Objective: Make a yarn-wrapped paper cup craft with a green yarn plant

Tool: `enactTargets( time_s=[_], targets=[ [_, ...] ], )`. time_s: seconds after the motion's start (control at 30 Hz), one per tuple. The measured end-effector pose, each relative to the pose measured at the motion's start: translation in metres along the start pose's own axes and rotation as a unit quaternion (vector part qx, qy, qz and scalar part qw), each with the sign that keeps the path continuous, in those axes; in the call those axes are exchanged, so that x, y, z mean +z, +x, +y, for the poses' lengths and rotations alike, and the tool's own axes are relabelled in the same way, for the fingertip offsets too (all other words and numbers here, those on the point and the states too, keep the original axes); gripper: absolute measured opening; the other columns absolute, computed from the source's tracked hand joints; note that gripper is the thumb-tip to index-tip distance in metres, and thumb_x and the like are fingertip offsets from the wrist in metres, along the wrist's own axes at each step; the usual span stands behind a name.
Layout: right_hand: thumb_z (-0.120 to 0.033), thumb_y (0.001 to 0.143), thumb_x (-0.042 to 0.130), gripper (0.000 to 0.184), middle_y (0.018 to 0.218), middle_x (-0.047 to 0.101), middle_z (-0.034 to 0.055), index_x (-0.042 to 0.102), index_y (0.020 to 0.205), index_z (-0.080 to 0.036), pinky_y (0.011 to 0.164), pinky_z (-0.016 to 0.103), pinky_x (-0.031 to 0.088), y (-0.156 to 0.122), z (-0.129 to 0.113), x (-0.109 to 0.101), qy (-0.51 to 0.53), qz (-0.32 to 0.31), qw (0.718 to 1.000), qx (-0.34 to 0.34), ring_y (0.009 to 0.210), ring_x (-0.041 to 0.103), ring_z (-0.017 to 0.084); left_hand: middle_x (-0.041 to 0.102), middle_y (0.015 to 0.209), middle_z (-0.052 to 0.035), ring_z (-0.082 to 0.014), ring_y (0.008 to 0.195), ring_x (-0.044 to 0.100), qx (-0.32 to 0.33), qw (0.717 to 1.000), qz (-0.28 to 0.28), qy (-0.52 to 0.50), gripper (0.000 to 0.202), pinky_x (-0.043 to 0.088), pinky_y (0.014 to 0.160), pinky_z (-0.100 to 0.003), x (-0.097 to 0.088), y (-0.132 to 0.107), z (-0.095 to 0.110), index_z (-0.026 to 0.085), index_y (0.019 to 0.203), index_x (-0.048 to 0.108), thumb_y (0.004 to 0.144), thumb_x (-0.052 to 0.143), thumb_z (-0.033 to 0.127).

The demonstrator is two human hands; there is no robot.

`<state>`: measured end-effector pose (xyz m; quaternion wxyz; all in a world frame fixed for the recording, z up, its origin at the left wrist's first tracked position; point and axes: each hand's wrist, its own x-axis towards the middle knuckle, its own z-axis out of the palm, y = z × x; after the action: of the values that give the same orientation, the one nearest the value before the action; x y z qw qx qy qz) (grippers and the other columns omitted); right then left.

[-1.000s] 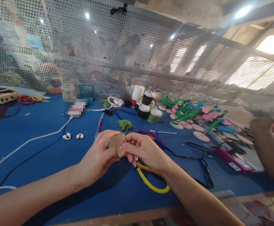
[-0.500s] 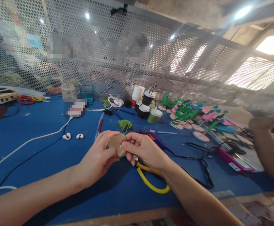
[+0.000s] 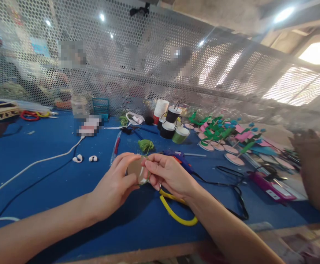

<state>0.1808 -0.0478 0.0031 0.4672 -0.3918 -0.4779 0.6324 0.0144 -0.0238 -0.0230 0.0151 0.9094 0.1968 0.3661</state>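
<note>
My left hand (image 3: 115,183) wraps round a small paper cup (image 3: 134,169), held tilted with its tan round face towards me. A green yarn strand (image 3: 148,155) runs from a small green yarn ball (image 3: 145,146) to the cup's right edge. At that edge the thumb and fingers of my right hand (image 3: 169,172) pinch the yarn against the cup. Yellow-handled scissors (image 3: 180,219) lie under my right wrist, their blades mostly hidden. Just behind that hand rests a blue glue gun (image 3: 186,163).
Black and green cups (image 3: 181,135) stand behind, near a white cup stack (image 3: 161,108). Paper flowers on round bases (image 3: 234,159) fill the right, by a purple power strip (image 3: 272,189) and another person's arm (image 3: 313,168). Earbuds (image 3: 78,158) and a white cable (image 3: 39,161) lie left.
My right fingers have shifted slightly along the cup's edge with the yarn, and the cup has turned a little. At the right, the other person's hand has moved.
</note>
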Motion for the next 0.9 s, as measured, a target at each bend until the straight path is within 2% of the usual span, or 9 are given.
enactTargets(
  time_s=[0.23,0.37,0.5,0.7,0.9],
  targets=[
    [-0.031,0.069,0.061,0.02,0.053,0.055,-0.0034,0.052,0.069,-0.013,0.033,0.014,0.035,0.0002,-0.0006,0.0005,-0.01,0.004,1.0,-0.002,0.038,0.045,0.003,0.04,0.115,-0.0095,-0.0225,0.109,0.037,-0.007,1.0,-0.01,-0.008,0.01,0.038,0.088,-0.041,-0.0023,0.0011,0.0013,0.014,0.067,0.052,0.076,0.048,0.012],
    [-0.036,0.073,0.056,0.023,0.053,0.054,-0.0033,0.053,0.074,-0.013,0.038,0.015,0.04,0.0001,0.0005,-0.0012,-0.046,-0.015,0.998,-0.029,0.041,0.047,0.004,0.042,0.113,-0.0082,-0.0222,0.104,0.042,-0.048,0.997,-0.004,-0.053,0.008,0.04,0.085,-0.042,-0.0018,0.0012,-0.0007,0.016,0.065,0.051,0.073,0.053,0.014],
    [-0.028,0.069,0.061,0.02,0.051,0.051,-0.0054,0.054,0.081,-0.013,0.04,0.014,0.041,-0.001,0.0011,-0.0002,-0.102,-0.023,0.994,-0.036,0.043,0.048,0.004,0.041,0.115,-0.0073,-0.0216,0.102,0.045,-0.095,0.992,-0.004,-0.077,0.009,0.041,0.084,-0.041,-0.0006,0.0,-0.0018,0.016,0.065,0.05,0.072,0.054,0.015],
    [-0.023,0.07,0.06,0.015,0.056,0.05,-0.0061,0.053,0.079,-0.015,0.038,0.014,0.042,-0.0014,0.0022,0.0029,-0.118,-0.021,0.991,-0.056,0.043,0.047,0.003,0.04,0.113,-0.0079,-0.0223,0.105,0.043,-0.061,0.996,-0.002,-0.06,0.009,0.04,0.084,-0.042,-0.0019,0.0006,0.0001,0.016,0.065,0.05,0.072,0.053,0.013],
    [-0.024,0.07,0.059,0.014,0.054,0.048,-0.0068,0.051,0.078,-0.015,0.038,0.013,0.042,-0.0011,0.0024,0.0049,-0.126,-0.017,0.99,-0.065,0.043,0.047,0.003,0.04,0.114,-0.0086,-0.0228,0.107,0.04,-0.055,0.997,-0.005,-0.052,0.009,0.038,0.087,-0.042,-0.002,0.0008,0.001,0.015,0.065,0.051,0.072,0.053,0.012]
  ],
)
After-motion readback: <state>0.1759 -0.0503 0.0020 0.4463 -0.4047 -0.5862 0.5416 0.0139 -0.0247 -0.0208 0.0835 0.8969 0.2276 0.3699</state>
